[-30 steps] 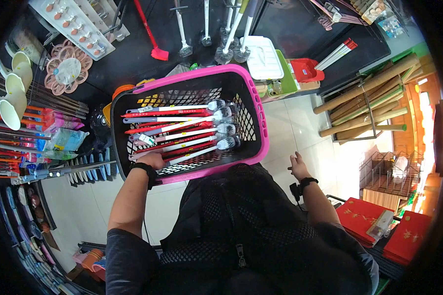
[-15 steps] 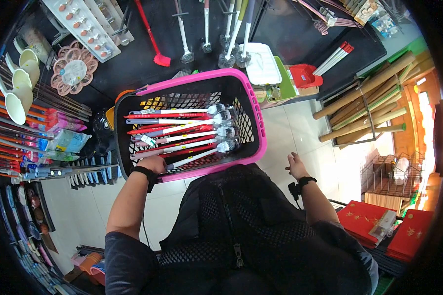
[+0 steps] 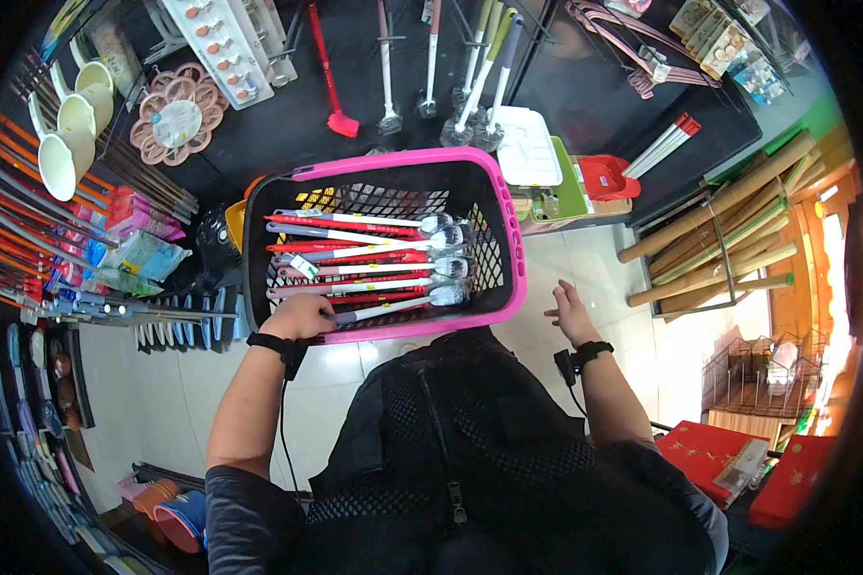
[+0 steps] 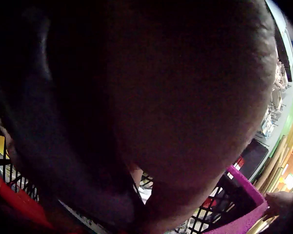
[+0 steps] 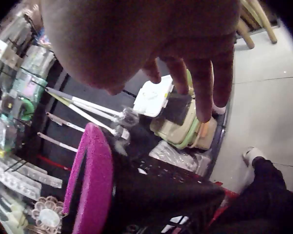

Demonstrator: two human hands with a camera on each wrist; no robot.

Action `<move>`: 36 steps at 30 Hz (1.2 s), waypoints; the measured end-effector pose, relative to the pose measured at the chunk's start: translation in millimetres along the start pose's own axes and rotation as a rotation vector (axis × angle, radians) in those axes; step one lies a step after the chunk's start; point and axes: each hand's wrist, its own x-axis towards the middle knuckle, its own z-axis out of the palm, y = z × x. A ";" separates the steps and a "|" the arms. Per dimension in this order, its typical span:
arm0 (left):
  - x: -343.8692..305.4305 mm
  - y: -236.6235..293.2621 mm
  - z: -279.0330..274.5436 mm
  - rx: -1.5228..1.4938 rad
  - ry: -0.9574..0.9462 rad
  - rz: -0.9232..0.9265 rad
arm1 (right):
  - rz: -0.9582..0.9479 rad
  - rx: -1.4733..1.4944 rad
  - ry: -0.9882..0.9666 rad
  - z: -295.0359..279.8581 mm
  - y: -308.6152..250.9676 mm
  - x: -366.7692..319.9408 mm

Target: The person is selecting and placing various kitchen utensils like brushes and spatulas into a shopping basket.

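A black plastic basket point(image 3: 355, 174) with a pink rim stands in front of me in the head view. Several long-handled toilet brushes point(image 3: 393, 224) lie across it, their heads in clear wrap to the right, with red handles among them. My left hand point(image 3: 302, 316) reaches over the near left corner and grips the handle of the nearest toilet brush point(image 3: 384, 310), whose end it hides. In the left wrist view the dark palm covers most of the scene. My right hand point(image 3: 571, 314) is off the basket's right side, fingers spread loosely, holding nothing.
Behind the basket, brushes point(image 3: 388, 77) hang on a dark wall. Beige dippers point(image 3: 62, 158) and mop poles crowd the left. A white lidded box point(image 3: 527, 146) and a red dustpan point(image 3: 604, 177) stand beyond the right corner. Rolled mats point(image 3: 719, 230) fill a rack farther right.
The wall goods and basket have shifted right and down in the head view. More of my left hand shows over the near rim. My right hand has risen slightly in view.
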 end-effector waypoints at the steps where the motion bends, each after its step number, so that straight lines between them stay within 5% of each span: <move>1: -3.8 4.2 -2.9 0.028 0.019 -0.015 | -0.038 0.017 -0.011 2.4 -8.5 1.0; 8: -43.0 20.7 -50.0 0.212 0.196 0.149 | -0.257 0.059 -0.128 24.5 -85.5 -11.5; 10: -63.6 30.9 -72.3 0.219 0.191 0.156 | -0.617 -0.067 -0.180 31.6 -93.0 -8.1; 14: -95.3 52.1 -98.9 0.160 0.222 0.133 | -0.616 -0.149 -0.173 41.2 -128.5 -24.2; 17: -114.0 75.8 -116.1 0.126 0.232 0.077 | -0.628 -0.009 -0.312 50.6 -160.2 -38.7; 19: -118.9 95.5 -122.8 0.144 0.366 0.198 | -0.712 0.070 -0.501 59.8 -185.0 -53.3; 21: -119.1 109.9 -126.7 0.169 0.421 0.253 | -0.827 -0.090 -0.450 67.6 -214.4 -69.2; 23: -124.4 133.4 -134.7 0.253 0.515 0.257 | -1.304 -0.345 -0.281 77.9 -243.7 -86.5; 32: -150.1 176.5 -157.2 0.285 0.611 0.323 | -1.583 -0.369 -0.191 127.0 -282.6 -104.6; 36: -159.3 191.1 -161.3 0.193 0.669 0.377 | -1.533 -0.435 -0.185 120.0 -291.9 -109.7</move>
